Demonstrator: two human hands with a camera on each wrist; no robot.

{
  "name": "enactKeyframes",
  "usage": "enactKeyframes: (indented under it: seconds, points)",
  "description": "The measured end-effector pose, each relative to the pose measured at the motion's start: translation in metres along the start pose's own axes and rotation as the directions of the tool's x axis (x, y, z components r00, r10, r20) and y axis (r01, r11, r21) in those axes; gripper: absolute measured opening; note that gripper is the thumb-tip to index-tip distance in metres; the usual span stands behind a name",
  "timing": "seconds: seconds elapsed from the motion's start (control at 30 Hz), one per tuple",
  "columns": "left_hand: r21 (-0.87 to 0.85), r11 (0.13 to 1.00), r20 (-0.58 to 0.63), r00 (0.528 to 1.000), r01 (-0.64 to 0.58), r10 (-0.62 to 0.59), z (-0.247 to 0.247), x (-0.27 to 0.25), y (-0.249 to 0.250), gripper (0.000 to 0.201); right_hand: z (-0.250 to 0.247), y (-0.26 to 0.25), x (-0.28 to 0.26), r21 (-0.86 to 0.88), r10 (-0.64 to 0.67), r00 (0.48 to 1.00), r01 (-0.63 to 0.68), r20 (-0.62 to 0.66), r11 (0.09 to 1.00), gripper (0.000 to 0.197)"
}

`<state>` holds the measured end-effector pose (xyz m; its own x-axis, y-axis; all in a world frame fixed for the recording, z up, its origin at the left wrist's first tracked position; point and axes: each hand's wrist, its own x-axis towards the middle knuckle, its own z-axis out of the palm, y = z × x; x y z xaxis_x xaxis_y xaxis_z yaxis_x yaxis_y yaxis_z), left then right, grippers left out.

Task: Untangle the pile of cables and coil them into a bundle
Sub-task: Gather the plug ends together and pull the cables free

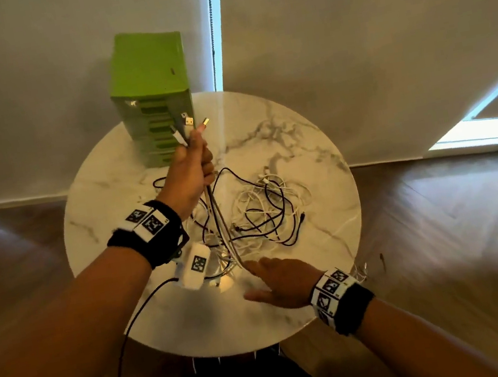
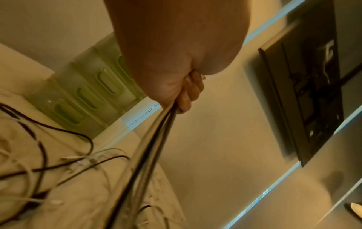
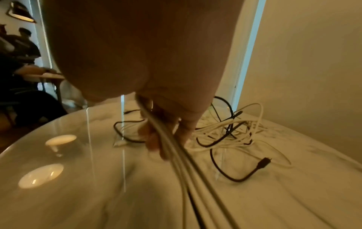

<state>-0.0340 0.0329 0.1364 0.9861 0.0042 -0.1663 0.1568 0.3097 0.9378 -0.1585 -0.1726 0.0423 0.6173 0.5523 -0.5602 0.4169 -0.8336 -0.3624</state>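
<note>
Round marble table [image 1: 320, 275], green drawer unit [image 1: 151, 99] at far edge. Left hand [image 1: 192, 168] fists several cables [image 1: 217, 213] near their plugs, raised to draw them straight. Right hand [image 1: 277, 280], fingers loosely extended, strands running through. Tangled pile [image 1: 265, 215] centre-right.

1. Dim, warm-toned lighting; cool daylight is admitted through blind gaps [image 1: 217, 30] at 12 o'clock.
2. Lamp glare [image 3: 41, 175] is reflected at 9 o'clock.
3. Wrist views are motion-blurred; edges are warped.
</note>
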Motion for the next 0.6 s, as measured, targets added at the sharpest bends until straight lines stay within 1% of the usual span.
enactKeyframes:
  seconds: [0.03, 0.07, 0.13, 0.2, 0.23, 0.3, 0.33, 0.37, 0.4, 0.43, 0.47, 0.5, 0.57, 0.6]
  points:
    - [0.033, 0.999, 0.015, 1.000, 0.011, -0.012, -0.005, -0.001, -0.005, 0.021, -0.008, 0.003, 0.001, -0.012, -0.003, 1.000, 0.003, -0.001, 1.000, 0.068]
    - [0.049, 0.999, 0.020, 1.000, 0.016, -0.017, -0.010, -0.001, -0.009, 0.023, -0.018, 0.007, 0.003, -0.007, -0.016, 0.999, 0.015, -0.034, 1.000, 0.068]
    - [0.017, 0.999, -0.003, 0.999, 0.032, -0.032, -0.016, 0.000, -0.012, 0.025, -0.043, 0.017, 0.012, 0.050, -0.042, 0.988, 0.050, -0.151, 0.998, 0.066]
    - [-0.027, 0.997, -0.048, 0.997, 0.066, -0.067, -0.020, 0.002, -0.013, 0.033, -0.065, 0.033, 0.026, 0.084, -0.067, 0.955, 0.095, -0.289, 0.992, 0.045]
    - [-0.033, 0.996, -0.062, 0.995, 0.081, -0.083, -0.021, 0.003, -0.014, 0.036, -0.075, 0.042, 0.034, 0.094, -0.053, 0.933, 0.092, -0.356, 0.991, 0.035]
    - [-0.013, 0.995, -0.065, 0.993, 0.099, -0.099, -0.022, 0.007, -0.018, 0.033, -0.091, 0.059, 0.052, 0.154, 0.039, 0.863, 0.045, -0.504, 0.987, 0.023]
    - [0.000, 0.995, -0.055, 0.993, 0.104, -0.104, -0.022, 0.009, -0.020, 0.031, -0.097, 0.068, 0.062, 0.202, 0.102, 0.820, 0.016, -0.563, 0.979, 0.023]
    - [0.007, 0.994, -0.041, 0.993, 0.108, -0.108, -0.021, 0.010, -0.021, 0.030, -0.103, 0.075, 0.069, 0.266, 0.182, 0.783, -0.022, -0.595, 0.964, 0.025]
    - [0.013, 0.994, -0.029, 0.994, 0.110, -0.109, -0.019, 0.012, -0.022, 0.030, -0.109, 0.081, 0.077, 0.330, 0.256, 0.757, -0.057, -0.601, 0.942, 0.028]
    - [0.017, 0.993, -0.023, 0.993, 0.116, -0.116, -0.018, 0.016, -0.024, 0.030, -0.114, 0.088, 0.087, 0.379, 0.326, 0.756, -0.112, -0.568, 0.919, 0.031]
    - [0.027, 0.992, -0.018, 0.992, 0.122, -0.122, -0.016, 0.019, -0.024, 0.031, -0.118, 0.097, 0.095, 0.396, 0.365, 0.777, -0.163, -0.513, 0.904, 0.034]
    - [0.035, 0.991, -0.016, 0.991, 0.131, -0.130, -0.014, 0.023, -0.026, 0.032, -0.120, 0.103, 0.104, 0.388, 0.380, 0.818, -0.212, -0.432, 0.897, 0.037]
    - [0.049, 0.989, -0.008, 0.990, 0.140, -0.140, -0.009, 0.031, -0.028, 0.033, -0.119, 0.109, 0.117, 0.311, 0.344, 0.893, -0.252, -0.290, 0.916, 0.035]
    - [0.052, 0.988, -0.005, 0.989, 0.148, -0.148, -0.008, 0.035, -0.030, 0.033, -0.116, 0.111, 0.123, 0.268, 0.327, 0.913, -0.261, -0.245, 0.927, 0.029]
